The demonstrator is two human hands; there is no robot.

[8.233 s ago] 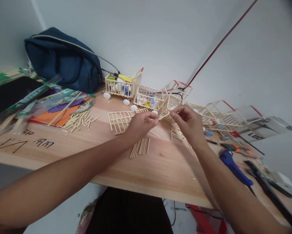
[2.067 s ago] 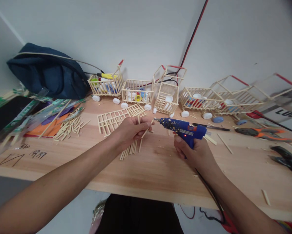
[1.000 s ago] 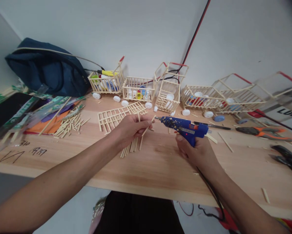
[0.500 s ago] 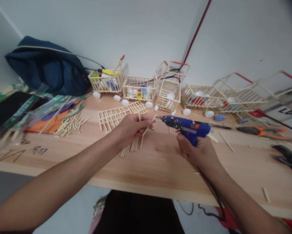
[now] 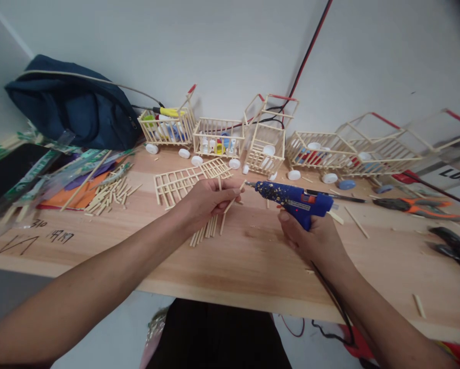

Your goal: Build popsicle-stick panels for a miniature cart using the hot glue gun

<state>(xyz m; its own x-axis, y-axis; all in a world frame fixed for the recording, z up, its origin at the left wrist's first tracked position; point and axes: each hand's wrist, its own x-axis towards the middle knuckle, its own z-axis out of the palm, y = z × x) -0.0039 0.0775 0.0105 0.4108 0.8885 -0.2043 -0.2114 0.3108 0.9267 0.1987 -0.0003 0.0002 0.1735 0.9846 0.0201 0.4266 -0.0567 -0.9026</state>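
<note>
My left hand (image 5: 205, 202) pinches a thin wooden stick (image 5: 233, 199) above the wooden table (image 5: 249, 259), its upper end tilted to the right. My right hand (image 5: 310, 238) is wrapped round the grip of a blue hot glue gun (image 5: 293, 201). The gun's nozzle points left and nearly touches the stick's upper tip. A small row of loose sticks (image 5: 209, 230) lies under my left hand. A flat ladder-like stick frame (image 5: 186, 182) lies just behind it.
Several stick-built carts (image 5: 218, 138) with white wheels line the wall. A dark blue bag (image 5: 68, 105) sits at the back left, with a stick pile (image 5: 112, 192) and coloured paper (image 5: 80, 192) below it. Pliers (image 5: 414, 205) and dark tools (image 5: 453, 248) lie at right. A red cable (image 5: 310, 48) runs up the wall.
Earlier both hands held sticks and the glue gun lay on the table; now my right hand holds it at the stick. Over the last second little has moved.
</note>
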